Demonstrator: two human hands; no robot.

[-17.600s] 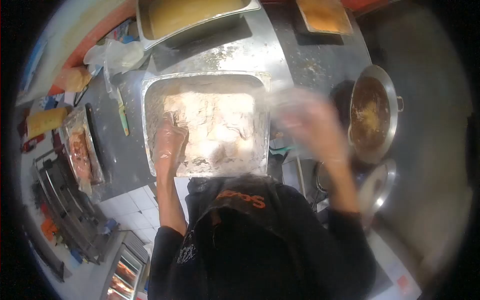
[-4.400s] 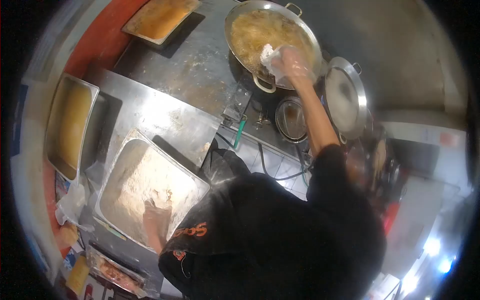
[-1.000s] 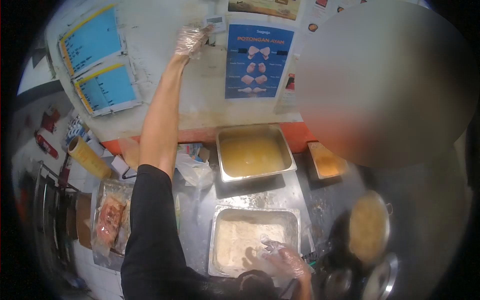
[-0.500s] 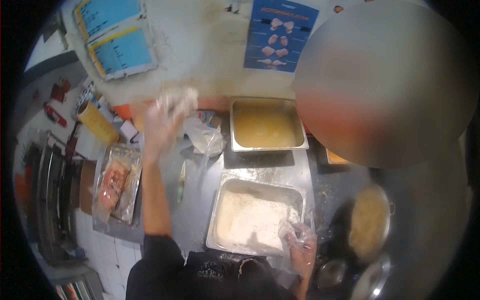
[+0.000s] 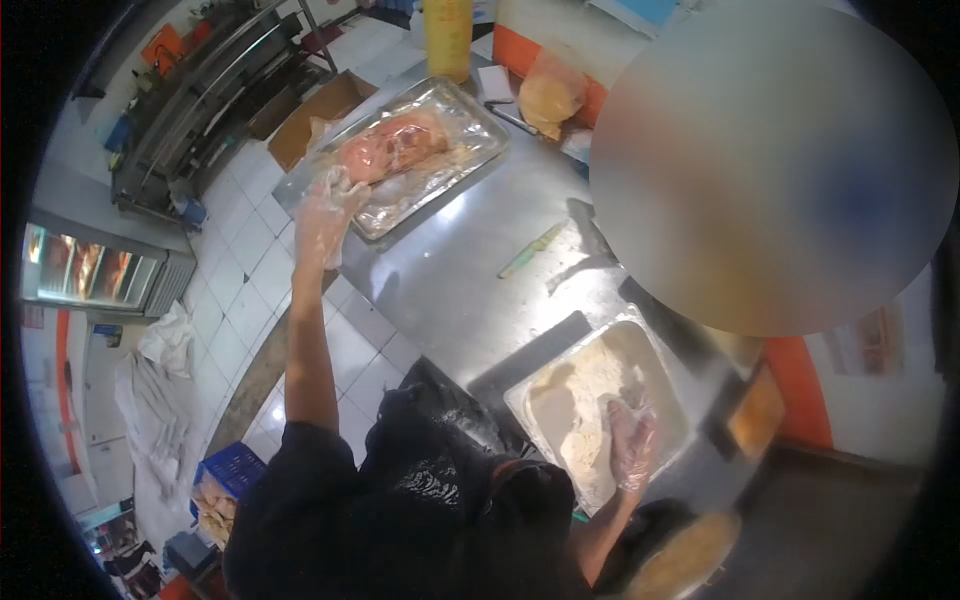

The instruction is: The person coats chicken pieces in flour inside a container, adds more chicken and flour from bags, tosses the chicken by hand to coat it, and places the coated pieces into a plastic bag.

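My left hand [image 5: 331, 215], in a clear plastic glove, is at the near left edge of a metal tray [image 5: 440, 208]. On that tray lies raw meat in clear plastic [image 5: 395, 145], just beyond my fingertips; whether they touch the plastic is unclear. My right hand [image 5: 632, 445], also gloved, is inside the metal pan [image 5: 655, 345] over the pale flour [image 5: 585, 390]. Its fingers are bent toward the flour, and what they hold, if anything, cannot be made out. A green-handled knife [image 5: 532, 250] lies on the steel table between the two containers.
A yellow roll [image 5: 448, 40] stands behind the tray, with an orange-tan bag [image 5: 550, 92] to its right. A cardboard box [image 5: 318, 118] is left of the tray. At the lower right is a wide pan of oil [image 5: 688, 560]. A blurred disc covers the upper right.
The view has turned to the left. My left hand has come down from the wall to the meat tray. My right hand is still at the flour pan.
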